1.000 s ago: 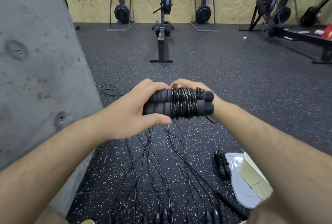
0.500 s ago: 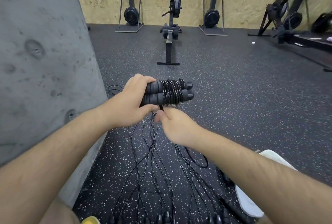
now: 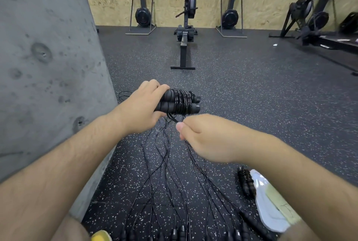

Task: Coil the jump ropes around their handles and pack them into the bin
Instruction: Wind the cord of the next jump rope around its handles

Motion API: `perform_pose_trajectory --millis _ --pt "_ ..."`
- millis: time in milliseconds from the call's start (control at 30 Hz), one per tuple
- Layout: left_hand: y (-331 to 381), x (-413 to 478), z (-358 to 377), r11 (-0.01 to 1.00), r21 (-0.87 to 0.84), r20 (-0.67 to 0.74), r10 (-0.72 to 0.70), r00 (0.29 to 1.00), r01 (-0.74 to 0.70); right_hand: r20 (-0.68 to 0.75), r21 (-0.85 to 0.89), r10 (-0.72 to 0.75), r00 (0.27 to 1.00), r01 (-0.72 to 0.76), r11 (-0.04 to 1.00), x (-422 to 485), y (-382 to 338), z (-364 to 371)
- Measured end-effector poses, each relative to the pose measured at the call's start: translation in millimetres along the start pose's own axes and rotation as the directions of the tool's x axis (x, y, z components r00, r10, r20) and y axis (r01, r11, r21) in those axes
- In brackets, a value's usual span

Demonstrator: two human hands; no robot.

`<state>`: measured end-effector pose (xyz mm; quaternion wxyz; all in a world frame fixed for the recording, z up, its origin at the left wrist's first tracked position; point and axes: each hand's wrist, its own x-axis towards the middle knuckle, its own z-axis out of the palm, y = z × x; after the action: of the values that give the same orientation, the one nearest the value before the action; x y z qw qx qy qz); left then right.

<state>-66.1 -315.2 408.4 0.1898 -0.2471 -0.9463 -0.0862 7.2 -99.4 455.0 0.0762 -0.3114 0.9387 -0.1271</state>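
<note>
My left hand (image 3: 143, 105) grips a pair of black jump-rope handles (image 3: 179, 102) held side by side, with black cord wound tightly around their middle. Just below and to the right, my right hand (image 3: 203, 138) pinches the loose tail of that cord, which runs up to the coil. Several uncoiled black ropes (image 3: 166, 173) lie stretched on the speckled floor beneath my hands, their handles (image 3: 180, 234) lined up at the bottom edge. One coiled rope (image 3: 246, 182) lies on the floor beside a white bin (image 3: 269, 211), partly hidden by my right forearm.
A grey concrete wall (image 3: 44, 66) rises close on the left. A rowing machine (image 3: 185, 33) stands ahead on the rubber floor, with more gym machines (image 3: 232, 12) along the plywood back wall and at the right.
My right hand left the far side of the coil, dropped below the handles and now pinches the cord's tail. My left hand keeps its hold on the handles.
</note>
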Motion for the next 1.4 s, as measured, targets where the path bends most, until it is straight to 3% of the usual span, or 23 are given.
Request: perform_pose_trajectory --millis 167,333,433,567,700,767,800,867,900,933,967,1100,1300,1400 --pt "10 0 2 0.998 0.011 0.079 0.054 0.995 -0.055 -0.298 -0.424 -0.238 0.925 0.095 0.901 9 21 -15" --pt "23 -6 -2 0.981 -0.108 0.138 0.173 0.975 -0.158 -0.454 -0.460 -0.441 0.774 0.221 0.860 33 72 -28" --pt "38 -9 -7 0.946 -0.193 0.103 0.284 0.953 -0.260 -0.481 -0.434 -0.448 0.754 0.239 0.868 48 95 -28" --pt "47 -10 -18 0.910 -0.345 0.047 0.259 0.965 -0.227 -0.570 -0.365 -0.402 0.717 0.217 0.905 56 108 -17" --pt "47 -16 -18 0.844 -0.517 0.059 0.203 0.977 -0.144 -0.569 -0.283 -0.296 0.767 0.156 0.946 60 109 15" --pt "50 -18 -16 0.727 -0.685 0.062 0.116 0.991 -0.043 -0.495 0.028 -0.062 0.866 0.087 0.996 63 99 35" --pt "50 -18 -16 0.680 -0.733 0.041 0.067 0.997 -0.016 -0.310 0.295 0.087 0.947 0.009 0.955 63 85 42" --pt "47 -15 -13 0.730 -0.684 -0.061 -0.037 0.997 -0.015 -0.368 0.520 0.155 0.917 0.065 0.852 69 65 51" --pt "44 -14 -12 0.783 -0.622 -0.112 -0.079 0.991 -0.008 -0.273 0.663 0.233 0.933 0.007 0.749 69 47 51" --pt "42 -13 -11 0.828 -0.561 -0.150 -0.118 0.982 0.014 -0.421 0.572 0.240 0.875 0.051 0.819 71 36 55" --pt "41 -12 -10 0.858 -0.511 -0.172 -0.149 0.974 0.041 -0.409 0.581 0.258 0.875 0.031 0.813 74 28 60" --pt "41 -8 -6 0.918 -0.381 -0.216 -0.200 0.956 0.106 -0.327 0.788 0.349 0.878 0.048 0.614 74 12 53" --pt "39 -9 -6 0.927 -0.350 -0.214 -0.219 0.952 0.135 -0.368 0.682 0.362 0.856 -0.017 0.732 73 12 45" --pt "40 -13 -14 0.934 -0.340 -0.186 -0.186 0.965 0.114 -0.455 0.630 0.336 0.825 0.031 0.776 70 12 43"
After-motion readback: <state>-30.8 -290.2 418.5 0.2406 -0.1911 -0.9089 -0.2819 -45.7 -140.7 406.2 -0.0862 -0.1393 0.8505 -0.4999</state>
